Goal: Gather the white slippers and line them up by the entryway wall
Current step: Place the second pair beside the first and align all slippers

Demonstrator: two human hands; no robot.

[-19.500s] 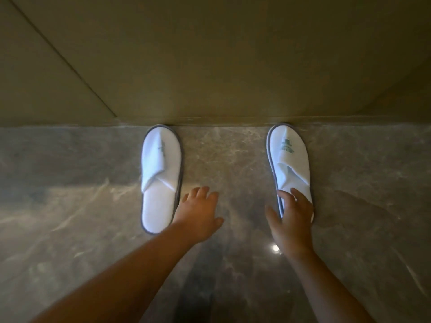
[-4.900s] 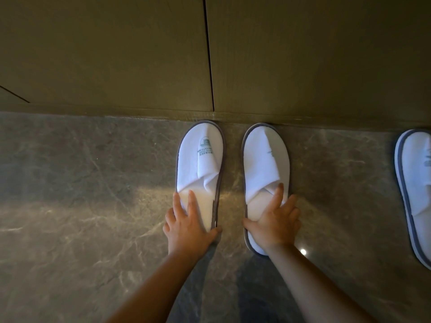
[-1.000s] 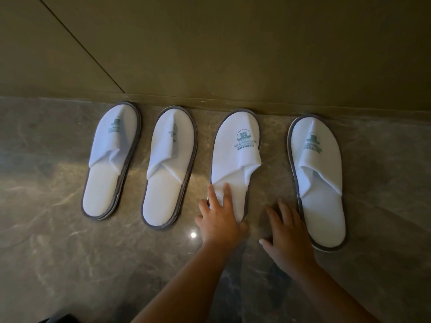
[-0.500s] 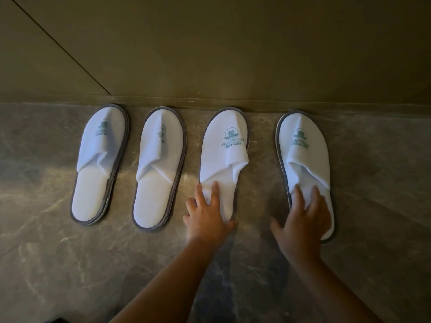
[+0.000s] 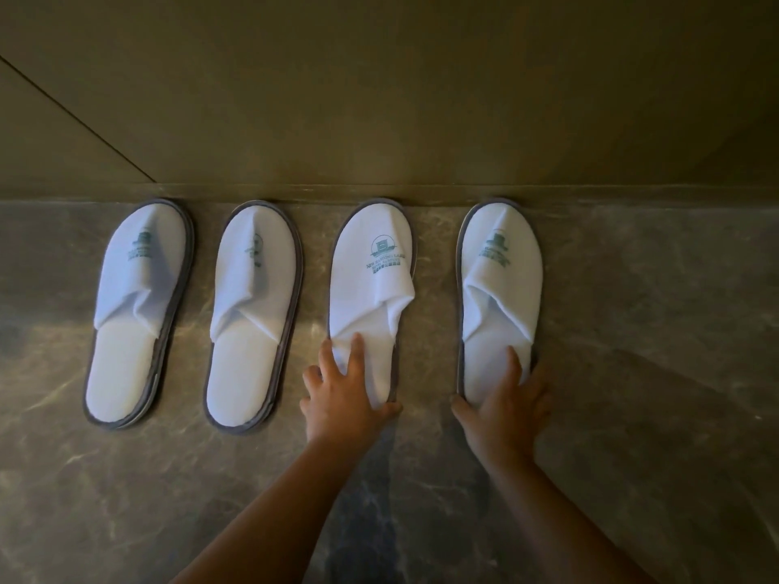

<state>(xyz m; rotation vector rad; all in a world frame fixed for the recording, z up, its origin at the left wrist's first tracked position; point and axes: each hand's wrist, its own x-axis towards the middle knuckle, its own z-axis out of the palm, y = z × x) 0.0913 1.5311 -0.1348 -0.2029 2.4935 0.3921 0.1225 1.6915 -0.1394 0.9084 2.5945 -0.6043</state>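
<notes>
1. Lying in a row on the marble floor [image 5: 632,415], four white slippers point their toes at the base of the entryway wall [image 5: 421,99], toe tips touching or just short of the skirting; too dim to tell which.
2. From the left: first slipper [image 5: 135,314], second slipper [image 5: 253,318], third slipper [image 5: 371,288], fourth slipper [image 5: 497,297]. The first two lean slightly rightward at the toe; the third and fourth sit straighter. The gap between third and fourth looks wider than the others.
3. Left hand [image 5: 341,398] lies flat, fingers spread, over the heel end of the third slipper, thumb hooked at the heel's right edge.
4. Right hand [image 5: 506,410] is spread over the heel end of the fourth slipper, thumb on its left side, fingers across the insole. Neither hand pinches anything; both press down.
5. Handling, as a judgement: thin terry uppers, flat grey-edged soles, so light and floppy. The uppers are creased and would crumple if grabbed. The polished marble probably lets them slide easily under a flat palm.
6. Best hold: palm on the heel insole, or thumb and fingers on the sole edge, to steer without folding the toe cover.
7. Task looks nearly done; only spacing and angle appear left to even out.
</notes>
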